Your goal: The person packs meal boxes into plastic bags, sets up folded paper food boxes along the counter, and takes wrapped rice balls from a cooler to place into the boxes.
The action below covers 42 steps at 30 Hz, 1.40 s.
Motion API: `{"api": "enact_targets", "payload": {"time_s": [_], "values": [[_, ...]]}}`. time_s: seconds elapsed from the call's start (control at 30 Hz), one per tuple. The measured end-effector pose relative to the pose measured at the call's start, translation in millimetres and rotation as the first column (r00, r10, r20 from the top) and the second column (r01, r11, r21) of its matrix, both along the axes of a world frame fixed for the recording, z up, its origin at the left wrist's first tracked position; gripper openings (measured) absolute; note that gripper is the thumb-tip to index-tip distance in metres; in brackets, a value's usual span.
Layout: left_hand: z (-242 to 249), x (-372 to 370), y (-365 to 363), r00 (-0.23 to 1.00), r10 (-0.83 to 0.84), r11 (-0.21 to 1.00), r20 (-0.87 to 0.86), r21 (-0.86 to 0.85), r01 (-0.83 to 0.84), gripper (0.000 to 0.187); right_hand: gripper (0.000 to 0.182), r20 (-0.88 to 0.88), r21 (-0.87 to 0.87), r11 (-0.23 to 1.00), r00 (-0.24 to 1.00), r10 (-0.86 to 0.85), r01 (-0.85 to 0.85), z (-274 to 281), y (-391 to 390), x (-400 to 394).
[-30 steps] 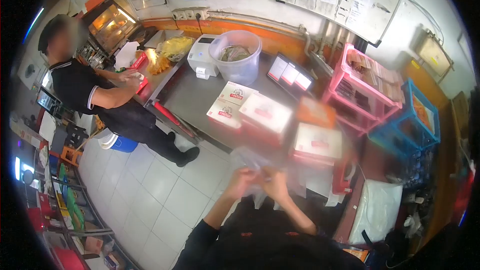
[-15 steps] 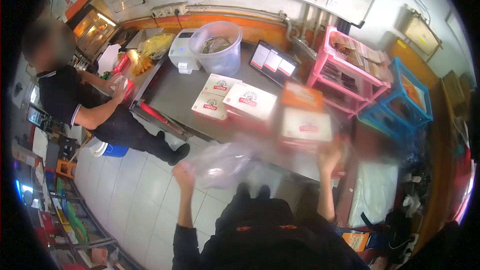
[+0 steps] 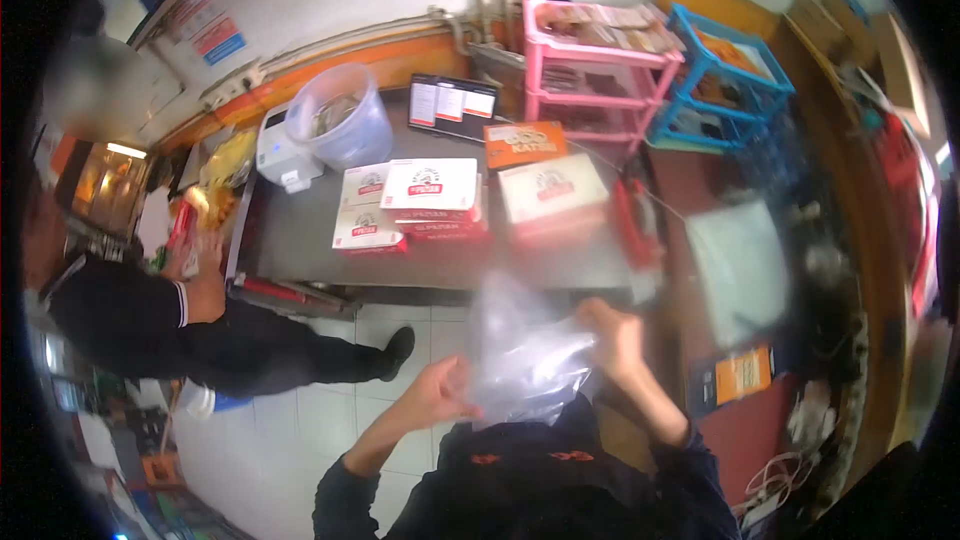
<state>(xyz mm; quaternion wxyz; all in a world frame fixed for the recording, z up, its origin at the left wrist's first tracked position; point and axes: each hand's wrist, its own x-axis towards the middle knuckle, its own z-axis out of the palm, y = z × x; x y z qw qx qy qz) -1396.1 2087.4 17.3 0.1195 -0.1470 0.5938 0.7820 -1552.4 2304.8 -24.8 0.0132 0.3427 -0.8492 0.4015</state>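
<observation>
A clear plastic bag [image 3: 525, 360] hangs in front of my body, short of the steel table's front edge. My left hand [image 3: 437, 395] is closed on the bag's left side. On its right side, my right hand [image 3: 612, 337] has its fingers pinched on the plastic. Beyond the bag, stacked white-and-red food boxes [image 3: 430, 185] stand on the table, with more white boxes [image 3: 366, 210] just left of them. Another white-and-red box [image 3: 553, 190] sits to the right, blurred along its front, with an orange box [image 3: 525, 144] behind it.
A clear bucket [image 3: 340, 120], a label printer [image 3: 288, 150] and a tablet [image 3: 452, 105] line the table's back. Pink drawers [image 3: 600, 70] and blue racks [image 3: 720, 80] stand back right. White plastic sheets [image 3: 738, 270] lie at right. A co-worker [image 3: 120, 310] handles food at left.
My right hand has come from beside the right-hand boxes to the bag, and both hands now grip it. The bag has moved right, closer to my body. The view has turned right.
</observation>
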Motion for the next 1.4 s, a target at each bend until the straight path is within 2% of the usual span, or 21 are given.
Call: {"api": "enact_targets", "payload": {"time_s": [0.07, 0.17, 0.27, 0.4, 0.43, 0.5, 0.6, 0.63, 0.7, 0.73, 0.83, 0.9, 0.93, 1.0, 1.07, 1.1, 1.17, 1.2, 1.23, 1.27, 1.4], "values": [[9.3, 21.0, -1.5, 0.985, -0.163, 0.906, 0.059, -0.387, 0.173, 0.021, 0.021, -0.348, 0.086, 0.991, 0.935, -0.066, 0.102, 14.4, 33.6, 20.9], [43.9, 29.7, 12.4, 0.918, -0.390, 0.631, 0.077, -0.703, 0.327, 0.025, 0.021, -0.367, 0.101, 0.969, 0.914, -0.172, 0.224, 14.1, 69.9, 64.6], [31.6, 47.4, 13.2, 0.915, -0.302, 0.755, -0.266, -0.653, 0.058, 0.015, 0.016, -0.166, -0.153, 0.919, 0.907, -0.387, 0.364, 21.2, 101.1, 99.1], [27.4, 32.4, 29.2, 0.858, -0.396, 0.595, -0.327, -0.803, -0.032, 0.014, 0.014, 0.248, -0.123, 0.822, 0.819, -0.517, 0.556, 31.4, 119.0, 128.1], [34.8, 15.8, 53.1, 0.799, -0.385, 0.464, -0.463, -0.845, -0.266, 0.013, 0.021, 0.576, -0.352, 0.722, 0.746, -0.334, 0.595, 17.5, 118.5, 132.6], [31.9, 2.0, 90.9, 0.745, -0.477, 0.413, -0.467, -0.867, -0.279, 0.013, 0.025, 0.682, -0.542, 0.661, 0.731, -0.017, 0.520, 22.7, 117.2, 146.8], [-0.1, 15.6, 114.5, 0.703, -0.615, 0.770, -0.356, -0.463, 0.439, 0.006, 0.018, 0.872, -0.476, 0.292, 0.404, 0.275, 0.830, 33.0, 131.3, 171.1], [-3.7, 29.4, 119.2, 0.879, -0.377, 0.912, -0.293, 0.047, 0.407, 0.010, 0.015, 0.791, -0.527, 0.241, 0.366, 0.490, 0.815, 34.3, 152.3, 171.1], [15.7, 37.1, 124.8, 0.920, -0.311, 0.900, -0.239, 0.236, 0.366, 0.014, 0.011, 0.830, -0.499, 0.302, 0.347, 0.437, 0.812, 60.1, 187.1, 187.3], [36.8, 36.6, 127.1, 0.897, -0.369, 0.878, -0.243, 0.224, 0.422, 0.019, 0.009, 0.668, -0.694, 0.332, 0.398, 0.629, 0.639, 63.4, 213.3, 204.4], [88.4, 36.8, 145.6, 0.590, -0.801, 0.589, -0.098, 0.042, 0.807, 0.028, 0.020, 0.652, -0.579, 0.796, 0.488, 0.581, -0.175, 114.6, 293.3, 227.1], [108.8, 38.9, 171.1, 0.373, -0.924, 0.381, -0.079, -0.167, 0.909, 0.029, 0.025, 0.697, -0.542, 0.763, 0.319, 0.643, -0.353, 127.7, 337.5, 242.9], [112.0, 46.5, 180.4, 0.366, -0.927, 0.374, -0.080, -0.167, 0.912, 0.029, 0.024, 0.738, -0.391, 0.865, 0.454, 0.499, -0.315, 147.8, 358.0, 246.3], [104.6, 78.5, 186.0, 0.652, -0.678, 0.735, -0.338, -0.337, 0.589, 0.032, 0.034, 0.807, -0.267, 0.927, 0.465, 0.364, -0.262, 150.0, 400.6, 266.6], [101.2, 96.0, 175.8, 0.738, -0.325, 0.929, -0.592, -0.345, 0.132, 0.035, 0.039, 0.721, -0.538, 0.843, 0.513, 0.466, -0.008, 86.7, 487.7, 309.7], [106.4, 75.5, 154.6, 0.582, -0.747, 0.659, -0.321, -0.243, 0.712, 0.037, 0.040, 0.670, -0.644, 0.759, 0.549, 0.500, 0.095, 42.5, 529.2, 333.2], [75.5, 63.2, 193.8, 0.763, -0.589, 0.798, -0.265, -0.340, 0.497, 0.025, 0.036, 0.738, -0.527, 0.786, 0.633, 0.236, 0.322, 4.1, 548.1, 334.8], [59.9, 64.8, 277.6, 0.951, 0.116, 0.974, -0.286, -0.153, -0.165, 0.037, 0.034, 0.765, -0.328, 0.824, 0.642, -0.055, 0.461, 5.6, 529.8, 307.5], [28.9, 27.7, 275.0, 0.889, -0.349, 0.937, -0.296, -0.087, 0.338, 0.071, 0.038, 0.831, -0.442, 0.557, 0.554, -0.040, 0.703, -4.8, 500.6, 296.2], [-11.9, 13.1, 298.6, 0.883, -0.313, 0.939, -0.349, 0.029, 0.344, 0.089, 0.050, 0.848, -0.517, 0.204, 0.529, -0.009, 0.831, -15.2, 471.4, 284.8], [-73.3, -58.8, 420.6, 0.797, -0.431, 0.680, -0.423, -0.733, -0.021, 0.070, 0.060, 0.971, -0.239, -0.042, 0.239, 0.006, 0.970, -101.3, 483.4, 276.6]]}}
